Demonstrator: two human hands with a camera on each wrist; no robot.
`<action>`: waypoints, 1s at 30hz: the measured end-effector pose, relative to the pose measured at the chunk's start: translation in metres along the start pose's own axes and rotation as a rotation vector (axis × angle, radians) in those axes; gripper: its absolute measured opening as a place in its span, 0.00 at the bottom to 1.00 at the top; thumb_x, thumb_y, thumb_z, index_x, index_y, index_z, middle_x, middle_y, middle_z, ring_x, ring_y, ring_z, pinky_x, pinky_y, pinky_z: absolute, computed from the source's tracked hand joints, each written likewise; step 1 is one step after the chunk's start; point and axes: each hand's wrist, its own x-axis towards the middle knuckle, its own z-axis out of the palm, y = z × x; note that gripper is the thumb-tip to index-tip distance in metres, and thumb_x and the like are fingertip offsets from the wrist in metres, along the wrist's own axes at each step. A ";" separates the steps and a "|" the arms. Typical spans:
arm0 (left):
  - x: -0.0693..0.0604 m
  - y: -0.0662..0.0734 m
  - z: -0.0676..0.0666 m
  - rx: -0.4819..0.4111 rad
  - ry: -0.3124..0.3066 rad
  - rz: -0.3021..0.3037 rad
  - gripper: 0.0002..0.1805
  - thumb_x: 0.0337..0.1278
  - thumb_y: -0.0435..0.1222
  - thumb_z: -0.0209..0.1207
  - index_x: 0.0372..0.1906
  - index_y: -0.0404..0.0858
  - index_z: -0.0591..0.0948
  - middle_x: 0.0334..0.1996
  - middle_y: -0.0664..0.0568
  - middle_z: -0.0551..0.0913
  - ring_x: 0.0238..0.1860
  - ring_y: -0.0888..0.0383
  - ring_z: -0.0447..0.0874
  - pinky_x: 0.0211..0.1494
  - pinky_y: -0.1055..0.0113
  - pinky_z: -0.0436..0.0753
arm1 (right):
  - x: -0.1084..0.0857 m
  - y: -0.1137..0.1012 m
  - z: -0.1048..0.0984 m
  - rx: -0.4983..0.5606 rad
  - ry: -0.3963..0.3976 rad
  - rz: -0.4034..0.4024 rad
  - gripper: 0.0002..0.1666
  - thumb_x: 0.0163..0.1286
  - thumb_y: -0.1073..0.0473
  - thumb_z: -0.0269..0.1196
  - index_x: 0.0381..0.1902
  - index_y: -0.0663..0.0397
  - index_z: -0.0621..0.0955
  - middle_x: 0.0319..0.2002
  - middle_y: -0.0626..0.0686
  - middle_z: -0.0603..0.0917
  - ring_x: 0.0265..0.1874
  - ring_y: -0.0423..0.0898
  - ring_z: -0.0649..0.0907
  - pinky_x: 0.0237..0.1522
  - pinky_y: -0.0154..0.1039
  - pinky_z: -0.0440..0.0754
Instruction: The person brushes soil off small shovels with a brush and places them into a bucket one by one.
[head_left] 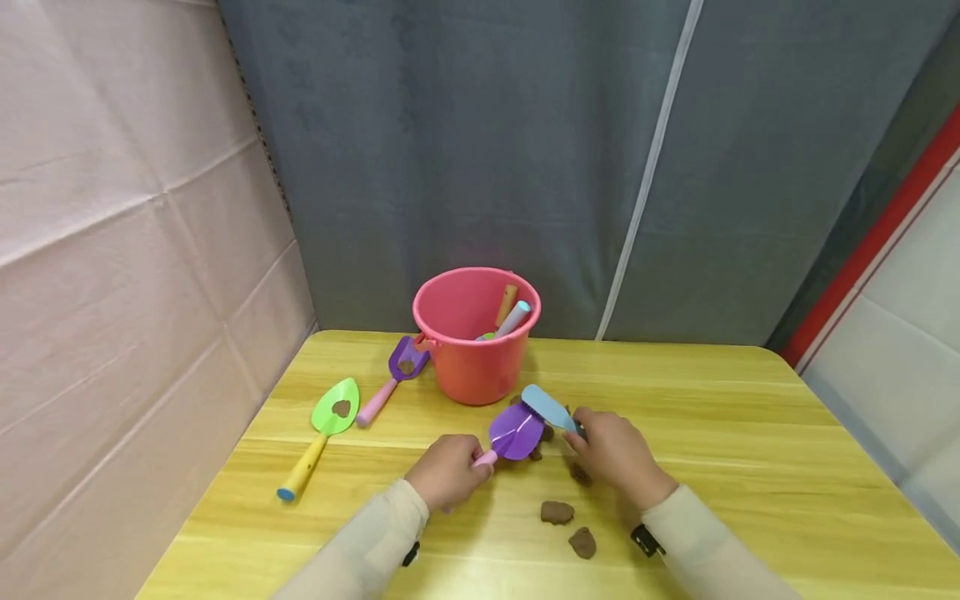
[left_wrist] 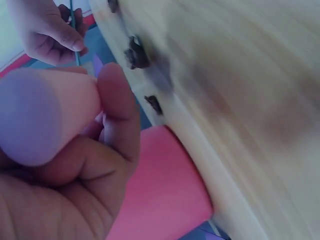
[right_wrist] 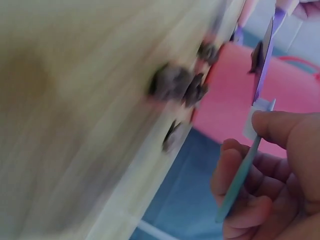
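Fingers of the left hand (head_left: 448,472) were curled round the pink handle (head_left: 487,458) of a purple shovel (head_left: 516,432), its blade extending beyond them; those of the right hand (head_left: 617,454) pinched a light-blue tool (head_left: 549,405). A brown lump (head_left: 557,512) lay between both hands.

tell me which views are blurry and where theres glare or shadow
Head view: mostly clear, with white glare streaks on the purple shovel and soft shadow right of the bucket; left wrist view: tilted and hazy, the tabletop smeared with dim shadow patches; right wrist view: also tilted, the brown lumps blurred, the blue tool clearer.
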 end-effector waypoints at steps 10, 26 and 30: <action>0.009 -0.015 0.001 0.027 0.014 0.008 0.12 0.69 0.38 0.57 0.28 0.38 0.79 0.18 0.55 0.72 0.16 0.61 0.69 0.20 0.67 0.71 | 0.003 0.025 -0.001 0.053 0.024 0.095 0.09 0.69 0.57 0.65 0.37 0.58 0.80 0.16 0.46 0.70 0.13 0.41 0.66 0.16 0.36 0.63; 0.018 -0.007 -0.004 -0.307 0.104 -0.076 0.14 0.60 0.41 0.65 0.43 0.35 0.78 0.28 0.50 0.82 0.24 0.58 0.80 0.26 0.65 0.77 | 0.014 0.013 -0.008 0.133 0.102 0.035 0.09 0.70 0.57 0.65 0.37 0.57 0.81 0.15 0.44 0.70 0.11 0.39 0.63 0.14 0.35 0.61; 0.020 -0.006 0.001 -0.345 0.097 -0.089 0.12 0.57 0.35 0.65 0.40 0.34 0.76 0.26 0.48 0.82 0.24 0.55 0.83 0.22 0.66 0.76 | 0.015 0.008 -0.013 0.182 0.087 0.006 0.08 0.70 0.56 0.65 0.36 0.55 0.81 0.16 0.43 0.72 0.12 0.38 0.65 0.14 0.34 0.63</action>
